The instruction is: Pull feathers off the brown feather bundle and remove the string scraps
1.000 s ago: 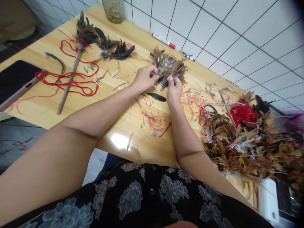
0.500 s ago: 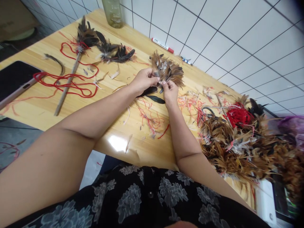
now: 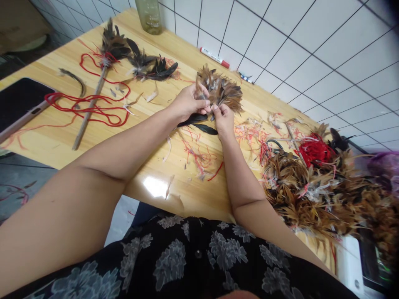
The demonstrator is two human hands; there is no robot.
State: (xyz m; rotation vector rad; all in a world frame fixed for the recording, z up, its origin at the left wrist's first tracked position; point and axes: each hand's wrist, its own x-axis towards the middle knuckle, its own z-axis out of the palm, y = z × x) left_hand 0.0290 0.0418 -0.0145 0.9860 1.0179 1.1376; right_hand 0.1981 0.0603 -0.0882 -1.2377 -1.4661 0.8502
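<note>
I watched feathers handled over the wooden table (image 3: 183,191).
Past loose black feathers (image 3: 204,129), my right hand (image 3: 223,118) pinched a brown feather bundle (image 3: 226,89) at its near edge; my left hand (image 3: 192,101) curled beside it, its hold unclear. Beyond lay a red-capped marker (image 3: 215,57).

Bright, fairly even light fills the scene, leaving a blown-out white glare patch (image 3: 156,187) on the glossy, pale-yellow wooden surface (image 3: 181,50). Fine detail smears slightly in the brown-and-grey feather bunch (image 3: 229,94); the translucent purple plastic (image 3: 385,166) blurs at right, and the upper-right corner darkens to black.
</note>
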